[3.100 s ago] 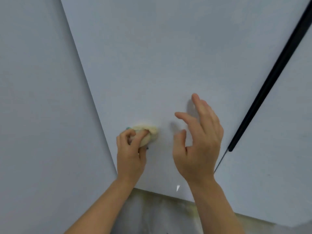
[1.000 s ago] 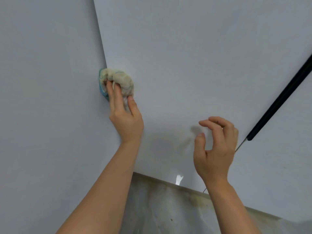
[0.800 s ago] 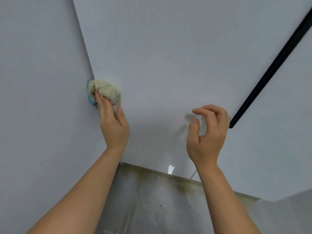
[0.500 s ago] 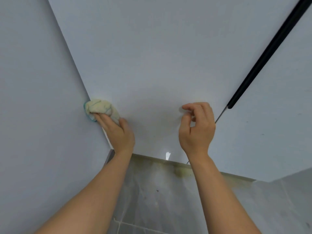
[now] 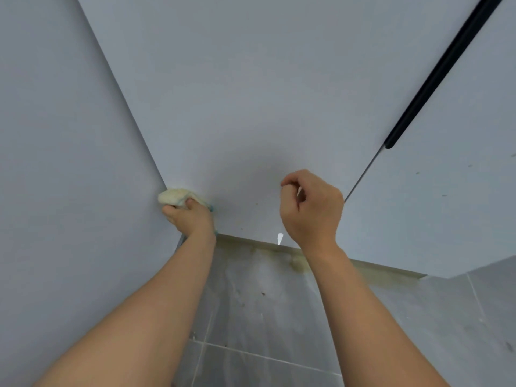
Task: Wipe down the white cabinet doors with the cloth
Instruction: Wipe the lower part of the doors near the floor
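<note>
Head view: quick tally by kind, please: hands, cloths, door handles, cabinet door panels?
Hands: 2, left hand gripping the cloth, right hand curled, holding nothing
Cloths: 1, cloth
Handles: 1, black handle
Door panels: 3, left, middle, right
Total: 7

Two bare forearms come up from the bottom edge, ending in the left hand [image 5: 191,219] and the right hand [image 5: 310,209]. No sleeve shows on either arm as far as the frame reaches. No watch, band or ring shows on either wrist or on the fingers in view. Neither hand wears a glove. The forearms are smooth, broad where they enter the frame and narrowing toward the wrists. The nails that show are short and unpainted, seen on the left thumb [image 5: 190,203] and faintly on the right hand's fingers [image 5: 290,182].
</note>
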A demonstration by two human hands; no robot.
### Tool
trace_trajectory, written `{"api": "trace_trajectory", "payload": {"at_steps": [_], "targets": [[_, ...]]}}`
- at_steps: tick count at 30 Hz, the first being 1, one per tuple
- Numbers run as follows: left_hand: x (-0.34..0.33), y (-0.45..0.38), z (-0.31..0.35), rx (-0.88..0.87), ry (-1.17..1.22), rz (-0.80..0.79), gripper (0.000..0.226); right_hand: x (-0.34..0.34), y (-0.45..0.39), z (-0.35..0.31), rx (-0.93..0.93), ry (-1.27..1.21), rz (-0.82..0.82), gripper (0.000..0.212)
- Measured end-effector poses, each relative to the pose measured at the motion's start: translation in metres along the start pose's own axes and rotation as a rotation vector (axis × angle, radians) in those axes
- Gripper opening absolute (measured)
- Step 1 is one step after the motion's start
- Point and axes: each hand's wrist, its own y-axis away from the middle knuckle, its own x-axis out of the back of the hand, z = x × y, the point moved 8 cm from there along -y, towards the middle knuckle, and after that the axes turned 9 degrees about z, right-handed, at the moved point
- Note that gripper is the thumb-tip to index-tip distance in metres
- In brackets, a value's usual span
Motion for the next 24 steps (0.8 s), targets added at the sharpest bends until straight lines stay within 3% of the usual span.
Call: {"api": "trace_trajectory", "payload": {"at_steps": [3,6,8,13,15,19,24], "targets": [[-0.008,-0.009,-0.019,0.126,-0.046,-0.017,0.041,-0.023,0.039,0.018,-0.092,0.078,-0.254,0.016],[-0.014,-0.003,-0.049,0.409,-0.077,-0.041,0.057,-0.037,0.077,0.053,-0.235,0.206,-0.521,0.016],[-0.018,-0.002,-0.057,0.413,-0.149,-0.161,0.058,-0.039,0.1,0.08,-0.343,0.258,-0.65,0.018],[-0.026,-0.034,-0.102,0.404,-0.319,-0.42,0.037,-0.033,0.161,0.13,-0.514,0.377,-0.959,0.024],[-0.021,-0.031,-0.099,0.402,-0.335,-0.485,0.011,-0.028,0.186,0.142,-0.558,0.41,-1.081,0.026],[-0.017,0.008,-0.073,0.386,-0.433,-0.632,0.014,-0.022,0.204,0.16,-0.606,0.445,-1.162,0.028],[-0.04,0.086,-0.06,0.456,-0.525,-0.894,0.017,-0.025,0.198,0.17,-0.646,0.442,-1.1,0.025]]}}
